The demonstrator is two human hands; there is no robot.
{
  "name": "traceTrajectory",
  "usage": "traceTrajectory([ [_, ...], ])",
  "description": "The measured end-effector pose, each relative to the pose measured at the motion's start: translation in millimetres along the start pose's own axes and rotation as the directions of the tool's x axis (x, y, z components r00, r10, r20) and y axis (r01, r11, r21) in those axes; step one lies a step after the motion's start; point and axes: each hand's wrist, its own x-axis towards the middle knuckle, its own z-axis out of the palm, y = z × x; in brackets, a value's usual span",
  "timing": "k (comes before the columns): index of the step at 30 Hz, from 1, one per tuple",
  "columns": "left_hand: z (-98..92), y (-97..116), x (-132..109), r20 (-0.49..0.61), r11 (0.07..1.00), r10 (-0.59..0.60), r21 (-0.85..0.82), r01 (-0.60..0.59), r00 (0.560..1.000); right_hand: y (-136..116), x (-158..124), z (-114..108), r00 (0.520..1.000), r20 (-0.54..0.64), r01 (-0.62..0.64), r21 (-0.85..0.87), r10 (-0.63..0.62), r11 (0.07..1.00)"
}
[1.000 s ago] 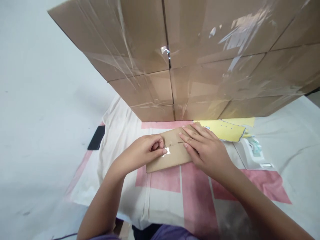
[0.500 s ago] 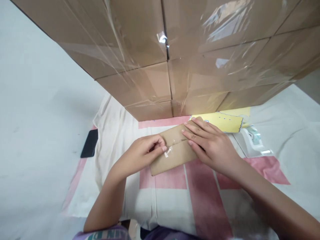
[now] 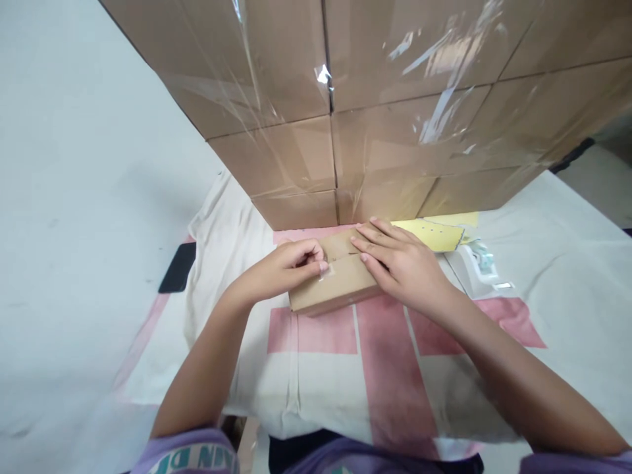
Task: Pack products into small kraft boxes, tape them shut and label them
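A small brown cardboard box (image 3: 340,283) lies at a slant on the cloth in front of me. My left hand (image 3: 286,270) is at its left end, fingers curled and thumb laid on the top face. Under that thumb tip a short piece of clear tape (image 3: 327,271) crosses the top seam. My right hand (image 3: 397,260) rests flat over the box's right end, its fingers stretched out across the top. The undersides of both hands and the box's right end are hidden.
Behind the box rises a stack of large cartons (image 3: 296,158) in clear wrap. A yellow paper (image 3: 434,234) lies at its foot, with a white tape dispenser (image 3: 478,270) to the right. A black phone-like slab (image 3: 178,268) lies left on the pink-and-white cloth (image 3: 326,388).
Both hands and the box sit slightly higher and further left in view, and more of the box's front side shows. The tape piece looks flatter. The head view has shifted a little.
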Motion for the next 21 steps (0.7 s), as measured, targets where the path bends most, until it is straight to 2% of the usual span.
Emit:
traceTrajectory([
  [7, 11.4, 2.8, 1.1, -0.108, 0.997, -0.02, 0.078, 0.029, 0.994, 0.9, -0.8, 2.0, 1.0, -0.002, 0.0, 0.012, 0.0, 1.0],
  [11, 16.1, 9.5, -0.9, -0.182, 0.981, -0.059, 0.171, 0.091, 0.981, 1.6, -1.4, 2.4, 1.0, -0.006, 0.005, 0.018, -0.005, 1.0],
  [16, 24.0, 13.1, -6.9, -0.334, 0.937, -0.139, 0.26, 0.233, 0.932, 2.4, -1.9, 2.7, 1.0, -0.011, 0.008, 0.028, -0.007, 1.0],
  [21, 33.9, 9.4, -5.4, -0.438, 0.951, -0.162, 0.17, 0.258, 0.884, 1.8, -1.7, 1.9, 1.0, -0.01, 0.018, 0.022, -0.017, 1.0],
])
